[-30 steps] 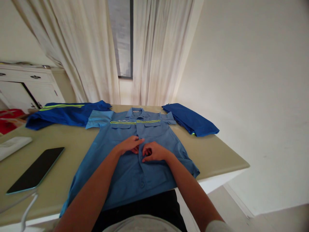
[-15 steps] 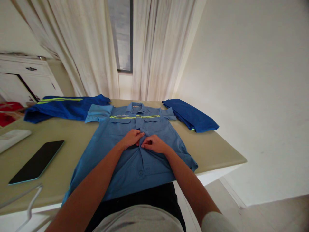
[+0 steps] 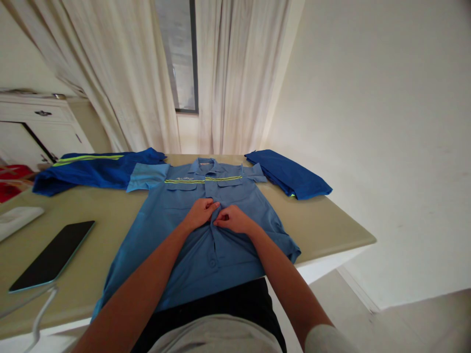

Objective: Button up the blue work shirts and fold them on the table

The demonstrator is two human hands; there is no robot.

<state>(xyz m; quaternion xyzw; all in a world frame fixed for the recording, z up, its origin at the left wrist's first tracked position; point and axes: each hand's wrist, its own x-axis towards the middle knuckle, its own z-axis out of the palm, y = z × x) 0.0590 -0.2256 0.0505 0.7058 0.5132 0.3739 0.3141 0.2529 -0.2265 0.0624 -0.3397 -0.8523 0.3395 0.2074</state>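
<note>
A light blue short-sleeved work shirt (image 3: 184,245) with a yellow-green reflective stripe lies face up on the beige table (image 3: 331,230), collar away from me. My left hand (image 3: 200,212) and my right hand (image 3: 232,219) meet at the shirt's button placket, mid-chest. Both hands are closed, fingertips pinching the placket fabric. One button (image 3: 212,263) shows lower down on the placket.
Dark blue garment (image 3: 91,169) with a yellow stripe lies at the back left, a folded dark blue piece (image 3: 290,174) at the back right. A black phone (image 3: 51,255) and a white wire hanger (image 3: 37,318) lie at left. The table's edge drops off at right.
Both hands slid a little up the placket toward the collar and closed in on each other, fingertips now touching. The camera view shifted slightly.
</note>
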